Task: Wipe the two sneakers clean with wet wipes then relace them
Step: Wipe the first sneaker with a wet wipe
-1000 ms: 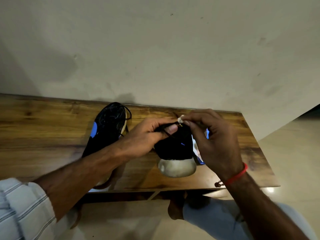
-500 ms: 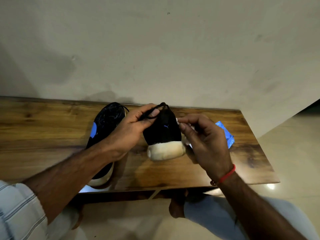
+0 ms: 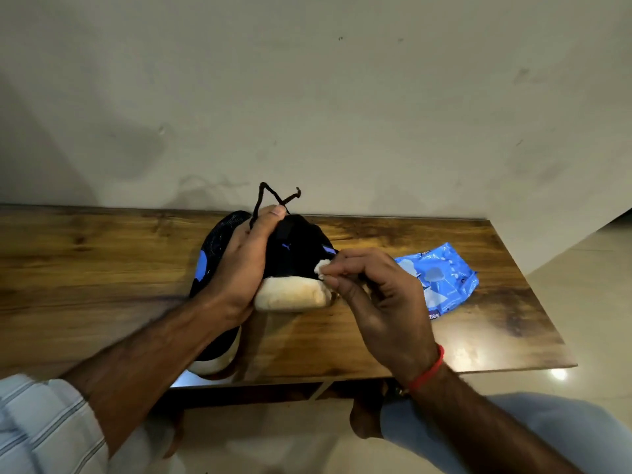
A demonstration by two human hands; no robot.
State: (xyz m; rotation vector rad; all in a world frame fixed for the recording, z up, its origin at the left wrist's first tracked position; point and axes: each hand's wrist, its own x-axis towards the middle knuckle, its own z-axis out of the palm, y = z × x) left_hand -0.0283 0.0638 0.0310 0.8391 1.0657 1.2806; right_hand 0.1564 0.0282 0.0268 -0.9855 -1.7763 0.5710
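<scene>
Sneaker [image 3: 297,258]: stood on table [image 3: 102,268], heel toward the person, long axis running away. Left hand [image 3: 239,265] gripped its left side, lace [image 3: 270,196] included. Right hand [image 3: 372,295] pinched wipe [image 3: 322,267] touching its right heel edge (nearer hand). Second sneaker [image 3: 212,268] behind left hand.

A wooden surface [image 3: 102,268] is set against the wall. A black sneaker [image 3: 213,254] and a blue wet-wipe pack [image 3: 441,278] are laid on it, well apart.
</scene>
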